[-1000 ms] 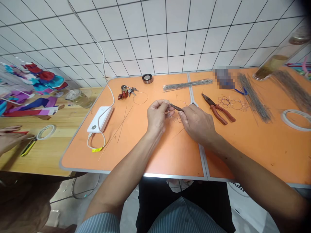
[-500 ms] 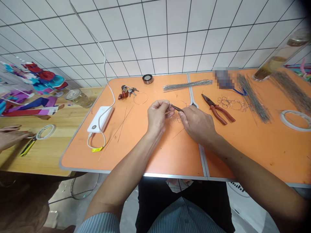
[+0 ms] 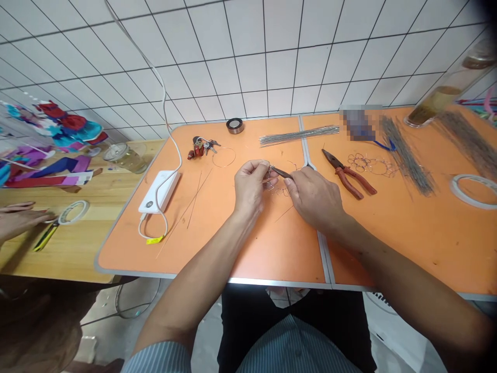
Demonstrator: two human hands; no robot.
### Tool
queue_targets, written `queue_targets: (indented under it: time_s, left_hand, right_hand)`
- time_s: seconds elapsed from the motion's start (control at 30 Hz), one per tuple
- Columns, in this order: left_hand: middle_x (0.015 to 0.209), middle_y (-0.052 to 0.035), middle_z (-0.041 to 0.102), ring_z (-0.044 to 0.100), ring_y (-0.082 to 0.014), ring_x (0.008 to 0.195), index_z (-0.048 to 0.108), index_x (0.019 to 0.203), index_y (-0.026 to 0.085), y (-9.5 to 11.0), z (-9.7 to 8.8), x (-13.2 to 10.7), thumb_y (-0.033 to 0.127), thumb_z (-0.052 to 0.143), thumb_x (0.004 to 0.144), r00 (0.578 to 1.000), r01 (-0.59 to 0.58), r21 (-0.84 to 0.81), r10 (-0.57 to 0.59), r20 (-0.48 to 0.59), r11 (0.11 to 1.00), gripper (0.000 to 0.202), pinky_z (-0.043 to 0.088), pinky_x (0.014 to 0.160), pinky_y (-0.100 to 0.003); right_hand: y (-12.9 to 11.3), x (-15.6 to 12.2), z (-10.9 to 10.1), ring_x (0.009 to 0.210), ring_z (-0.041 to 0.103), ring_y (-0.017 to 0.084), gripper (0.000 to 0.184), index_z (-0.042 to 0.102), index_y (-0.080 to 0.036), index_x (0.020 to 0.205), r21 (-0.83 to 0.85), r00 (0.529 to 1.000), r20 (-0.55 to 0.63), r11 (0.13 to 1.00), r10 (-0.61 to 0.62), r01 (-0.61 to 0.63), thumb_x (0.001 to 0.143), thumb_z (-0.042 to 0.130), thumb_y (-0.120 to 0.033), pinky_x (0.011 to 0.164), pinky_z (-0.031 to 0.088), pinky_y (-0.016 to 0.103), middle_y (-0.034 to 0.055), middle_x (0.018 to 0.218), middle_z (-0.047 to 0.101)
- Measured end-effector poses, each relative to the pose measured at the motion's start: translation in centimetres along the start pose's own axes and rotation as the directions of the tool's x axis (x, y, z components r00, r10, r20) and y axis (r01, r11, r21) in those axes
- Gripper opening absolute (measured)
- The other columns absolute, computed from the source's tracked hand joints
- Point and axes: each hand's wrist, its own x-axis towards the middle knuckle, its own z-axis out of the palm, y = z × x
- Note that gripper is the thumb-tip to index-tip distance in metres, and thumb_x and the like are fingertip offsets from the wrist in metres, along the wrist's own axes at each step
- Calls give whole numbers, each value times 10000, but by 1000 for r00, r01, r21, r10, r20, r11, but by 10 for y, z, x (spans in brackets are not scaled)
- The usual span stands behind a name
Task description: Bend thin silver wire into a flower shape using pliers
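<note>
My left hand [image 3: 249, 189] is closed in a pinch around a small piece of bent thin wire [image 3: 271, 182], partly hidden by the fingers. My right hand [image 3: 316, 199] wraps around a tool with slim dark pointed jaws, which look like needle-nose pliers [image 3: 282, 172]. Its tip meets the wire right at my left fingertips, and its handles are mostly covered by my palm. Fine wire loops [image 3: 282, 192] show between and below the hands, close above the orange table [image 3: 272, 248]. Red-handled pliers [image 3: 347, 175] lie to the right of my right hand.
Bundles of straight wire [image 3: 298, 135] lie at the back and right. Shaped wire flowers [image 3: 359, 162], keys [image 3: 205, 146], a tape roll [image 3: 235, 125], a white power bank [image 3: 159, 191] with cable and a bottle [image 3: 435, 106] surround the hands. A co-worker's hand [image 3: 19, 223] rests at left.
Both hands stay almost in place, with the tool tip still at the wire. The view has shifted very slightly.
</note>
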Motion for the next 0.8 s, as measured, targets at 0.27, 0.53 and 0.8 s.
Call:
queue_targets:
  time_s: [0.27, 0.53, 0.8]
  left_hand:
    - [689, 1, 688, 670, -104, 604, 672, 791, 177, 2, 1, 0, 236, 799, 884, 1000, 11, 8, -11, -9, 1000, 168, 567, 607, -214]
    - [690, 2, 685, 679, -113, 602, 665, 782, 183, 3, 2, -1, 238, 818, 866, 1000, 1, 27, -1, -13, 1000, 183, 551, 595, -218]
    - [708, 0, 685, 691, -119, 628, 673, 785, 178, 3, 1, -1, 230, 809, 849, 1000, -14, 22, 14, -7, 1000, 159, 568, 602, -228]
  right_hand:
    - [-1, 0, 1, 1026, 665, 256, 363, 722, -175, 1120, 6, 1000, 0, 1000, -8, 8, 1186, 408, -345, 669, 290, 368, 116, 1123, 745]
    - [-2, -1, -3, 1033, 668, 246, 339, 697, -196, 1097, 44, 999, 40, 999, 16, -17, 1189, 402, -337, 665, 287, 361, 108, 1147, 744]
    - [-3, -1, -7, 1017, 678, 237, 337, 692, -203, 1092, 73, 997, 71, 996, 35, -40, 1192, 399, -338, 656, 266, 366, 88, 1158, 754]
